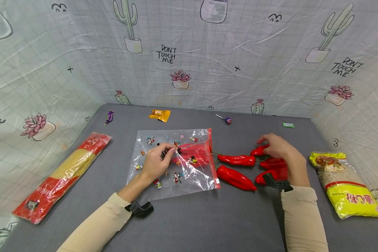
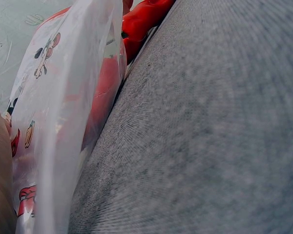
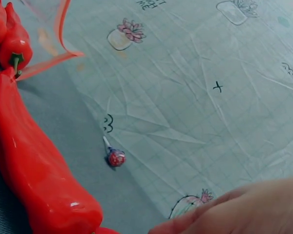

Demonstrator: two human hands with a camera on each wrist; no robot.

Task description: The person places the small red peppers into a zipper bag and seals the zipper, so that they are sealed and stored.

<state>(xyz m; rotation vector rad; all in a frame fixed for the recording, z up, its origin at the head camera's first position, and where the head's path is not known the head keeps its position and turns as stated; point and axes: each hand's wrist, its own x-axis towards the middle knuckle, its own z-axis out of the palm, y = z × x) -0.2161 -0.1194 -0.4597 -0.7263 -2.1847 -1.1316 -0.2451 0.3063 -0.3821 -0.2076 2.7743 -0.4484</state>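
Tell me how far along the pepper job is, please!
Already done, it seems: some red peppers show inside the clear bag. In hand: the left hand pinches the bag, and the right hand is at another pepper, though I can't tell whether it's gripped. Probably left to do: the loose peppers outside the bag, on the gray table.

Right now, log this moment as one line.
left hand: pinching clear printed bag | right hand: over red peppers, grip unclear | peppers: some inside bag, others on table
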